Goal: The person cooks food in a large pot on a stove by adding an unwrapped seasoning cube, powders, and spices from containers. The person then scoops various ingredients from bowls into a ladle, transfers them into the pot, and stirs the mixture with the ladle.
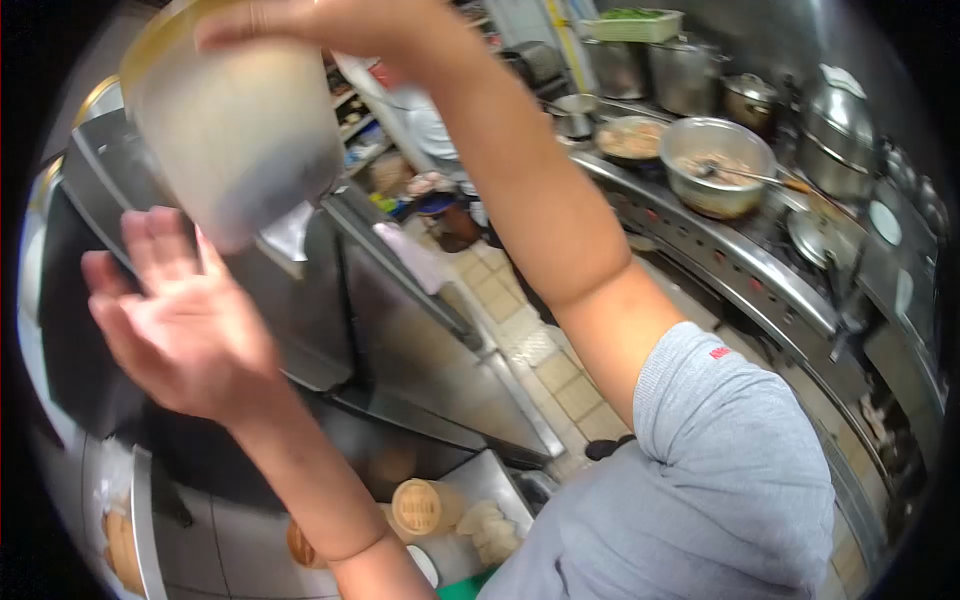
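A large translucent plastic container (pixel 235 130) with a yellowish rim is lifted at the upper left, blurred by motion. Something dark shows through its lower wall. My right hand (pixel 290 25) reaches over its top and grips it near the rim; part of that hand is cut off by the frame's upper edge. Just below the container is my left hand (pixel 185 325), palm showing and fingers spread. One fingertip reaches the container's base, and I cannot tell if it touches.
Metal cabinets (pixel 410 370) stand beside and below the container. On the stove (pixel 720 260) at right sit a large pot (pixel 718 165) with a ladle, a pan (pixel 630 138) of food and several other pots. Below are a bamboo steamer (pixel 420 508) and a metal tray (pixel 495 475).
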Tool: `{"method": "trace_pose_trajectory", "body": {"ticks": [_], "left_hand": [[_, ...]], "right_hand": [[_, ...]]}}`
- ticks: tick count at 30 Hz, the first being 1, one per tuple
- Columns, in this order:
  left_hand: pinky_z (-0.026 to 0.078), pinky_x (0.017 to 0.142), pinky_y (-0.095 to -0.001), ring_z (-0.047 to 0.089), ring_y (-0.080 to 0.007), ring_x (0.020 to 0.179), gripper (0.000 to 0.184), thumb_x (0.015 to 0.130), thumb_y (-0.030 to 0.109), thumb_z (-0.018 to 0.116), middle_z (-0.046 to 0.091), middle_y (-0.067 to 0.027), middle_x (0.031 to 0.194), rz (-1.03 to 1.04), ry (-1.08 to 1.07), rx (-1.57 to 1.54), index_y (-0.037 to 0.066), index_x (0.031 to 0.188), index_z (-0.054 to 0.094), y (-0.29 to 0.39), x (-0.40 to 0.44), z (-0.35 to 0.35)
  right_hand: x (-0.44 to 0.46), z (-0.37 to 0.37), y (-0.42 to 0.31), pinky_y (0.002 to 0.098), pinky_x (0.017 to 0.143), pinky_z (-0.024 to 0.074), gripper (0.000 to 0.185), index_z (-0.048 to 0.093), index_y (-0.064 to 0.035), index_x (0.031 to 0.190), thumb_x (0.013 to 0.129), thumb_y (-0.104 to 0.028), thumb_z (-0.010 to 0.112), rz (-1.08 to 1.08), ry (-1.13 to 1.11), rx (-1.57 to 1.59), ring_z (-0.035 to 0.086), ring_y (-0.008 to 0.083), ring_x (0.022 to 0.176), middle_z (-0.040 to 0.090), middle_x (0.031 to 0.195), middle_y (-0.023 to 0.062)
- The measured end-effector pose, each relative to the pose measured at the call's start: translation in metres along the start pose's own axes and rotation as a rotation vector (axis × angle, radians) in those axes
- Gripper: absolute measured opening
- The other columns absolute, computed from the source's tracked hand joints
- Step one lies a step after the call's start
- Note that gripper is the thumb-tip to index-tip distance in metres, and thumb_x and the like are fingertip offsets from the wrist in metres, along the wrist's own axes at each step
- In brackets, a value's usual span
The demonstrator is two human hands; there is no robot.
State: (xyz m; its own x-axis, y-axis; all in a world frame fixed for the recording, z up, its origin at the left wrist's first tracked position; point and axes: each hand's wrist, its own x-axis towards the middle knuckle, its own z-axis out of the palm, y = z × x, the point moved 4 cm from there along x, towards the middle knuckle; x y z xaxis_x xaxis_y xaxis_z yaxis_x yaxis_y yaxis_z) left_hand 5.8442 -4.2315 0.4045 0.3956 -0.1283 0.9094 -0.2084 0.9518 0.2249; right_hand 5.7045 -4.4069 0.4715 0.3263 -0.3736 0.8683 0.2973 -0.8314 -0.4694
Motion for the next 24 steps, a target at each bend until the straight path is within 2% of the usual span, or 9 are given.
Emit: {"method": "trace_pose_trajectory", "body": {"ticks": [1,3,4,9,11,14,19,21,24], "left_hand": [[0.029,0.106,-0.049,0.03,-0.0364,0.131,0.051,0.09,0.042,0.055,0.023,-0.028,0.142,-0.206,0.044,-0.256,0.009,0.125,0.041,-0.021,-0.027,-0.011],[0.027,0.108,-0.0456,0.032,-0.0323,0.131,0.059,0.087,0.054,0.053,0.034,-0.0239,0.139,-0.509,0.117,-0.494,0.013,0.127,0.042,-0.05,-0.079,-0.02],[0.025,0.109,-0.0465,0.031,-0.0331,0.132,0.062,0.086,0.056,0.054,0.032,-0.0219,0.141,-0.552,0.199,-0.451,0.014,0.13,0.04,-0.061,-0.104,-0.027],[0.028,0.097,-0.0726,0.024,-0.0395,0.136,0.086,0.082,0.071,0.04,0.018,-0.0114,0.151,-0.973,0.228,-0.588,0.021,0.148,0.013,-0.11,-0.242,-0.036],[0.035,0.087,-0.0762,0.021,-0.0412,0.137,0.089,0.081,0.075,0.032,0.019,-0.0132,0.151,-1.073,0.19,-0.72,0.02,0.148,0.013,-0.095,-0.282,0.018],[0.041,0.083,-0.0718,0.037,-0.0481,0.125,0.087,0.08,0.074,0.035,0.03,-0.0151,0.146,-1.202,0.281,-0.747,0.018,0.146,0.022,-0.091,-0.32,0.045],[0.04,0.091,-0.0665,0.035,-0.0403,0.129,0.087,0.08,0.067,0.049,0.027,-0.0128,0.147,-1.123,0.352,-0.716,0.021,0.147,0.019,-0.128,-0.4,0.075],[0.035,0.102,-0.0564,0.034,-0.037,0.13,0.092,0.077,0.065,0.053,0.024,-0.0113,0.149,-0.884,0.372,-0.259,0.02,0.148,0.014,-0.152,-0.411,0.082],[0.031,0.106,-0.0487,0.037,-0.0344,0.128,0.093,0.076,0.067,0.052,0.032,-0.0116,0.144,-0.616,0.38,0.135,0.016,0.146,0.02,-0.182,-0.432,0.119]], "right_hand": [[-0.018,0.012,0.027,0.0375,0.075,0.0509,0.065,0.065,-0.0043,0.102,0.066,-0.058,0.075,-0.463,0.219,0.075,0.065,0.0274,0.082,0.067,0.086,0.0166],[-0.075,0.018,0.05,0.0404,0.088,0.047,0.065,0.062,-0.0073,0.096,0.053,-0.05,0.084,-0.693,0.212,0.047,0.057,0.0343,0.104,0.059,0.108,0.0165],[-0.106,0.014,0.055,0.0396,0.095,0.0432,0.061,0.058,-0.0077,0.099,0.055,-0.038,0.087,-0.576,0.067,-0.004,0.049,0.0318,0.117,0.045,0.128,0.016],[-0.204,-0.012,0.085,0.0468,0.101,0.0365,0.058,0.053,-0.0106,0.099,0.059,-0.037,0.086,-0.378,-0.181,0.237,0.039,0.0378,0.126,0.038,0.135,0.0186],[-0.239,-0.022,0.087,0.0483,0.103,0.034,0.054,0.053,-0.0118,0.098,0.061,-0.036,0.085,-0.407,-0.334,0.362,0.035,0.0399,0.128,0.035,0.137,0.0207],[-0.269,-0.054,0.099,0.0482,0.105,0.0312,0.051,0.055,-0.012,0.097,0.063,-0.037,0.084,-0.295,-0.496,0.547,0.03,0.0403,0.132,0.029,0.142,0.0227],[-0.302,-0.139,0.135,0.0487,0.107,0.0265,0.069,0.053,-0.0077,0.123,0.075,-0.054,0.069,-0.187,-0.589,0.221,0.032,0.0391,0.133,0.034,0.142,0.0244],[-0.31,-0.159,0.137,0.0502,0.106,0.0274,0.071,0.05,-0.0056,0.128,0.078,-0.055,0.064,0.153,-0.443,0.049,0.036,0.0385,0.131,0.044,0.133,0.0247],[-0.333,-0.17,0.146,0.0485,0.104,0.0316,0.064,0.052,-0.0037,0.124,0.08,-0.049,0.064,0.125,-0.399,-0.183,0.044,0.0378,0.123,0.051,0.126,0.0205]]}}
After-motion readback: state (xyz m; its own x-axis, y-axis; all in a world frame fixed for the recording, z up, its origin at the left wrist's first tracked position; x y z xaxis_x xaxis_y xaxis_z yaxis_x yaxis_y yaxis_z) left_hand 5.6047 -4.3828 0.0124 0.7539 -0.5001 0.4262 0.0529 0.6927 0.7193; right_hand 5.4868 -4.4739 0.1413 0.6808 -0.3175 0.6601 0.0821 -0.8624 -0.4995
